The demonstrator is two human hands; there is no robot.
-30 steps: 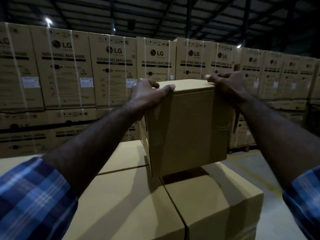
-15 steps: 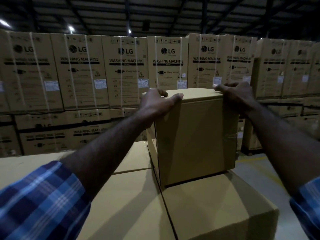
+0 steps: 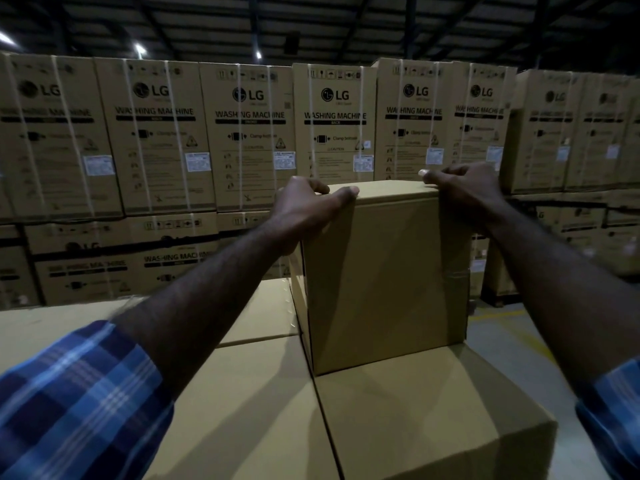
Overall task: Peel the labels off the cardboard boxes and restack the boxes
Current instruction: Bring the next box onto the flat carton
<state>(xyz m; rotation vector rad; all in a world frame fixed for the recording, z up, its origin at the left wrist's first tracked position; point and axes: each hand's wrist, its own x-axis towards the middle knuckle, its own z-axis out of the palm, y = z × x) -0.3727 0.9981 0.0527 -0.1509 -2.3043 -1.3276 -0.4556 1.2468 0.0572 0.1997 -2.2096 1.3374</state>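
a plaid sleeve (image 3: 72, 403) fills the lower left, cut off by the edge. the left hand (image 3: 308, 209) grips the box (image 3: 384, 282) at its top left corner, fingers curled over the rim, their tips hidden behind. the box stands upright on the stack (image 3: 426, 424) of plain cartons. the right hand (image 3: 464, 188) clamps the top right corner, palm out of sight. any label on the box can't be made out. the wall of cartons (image 3: 249, 133) behind is dim, small print blurred.
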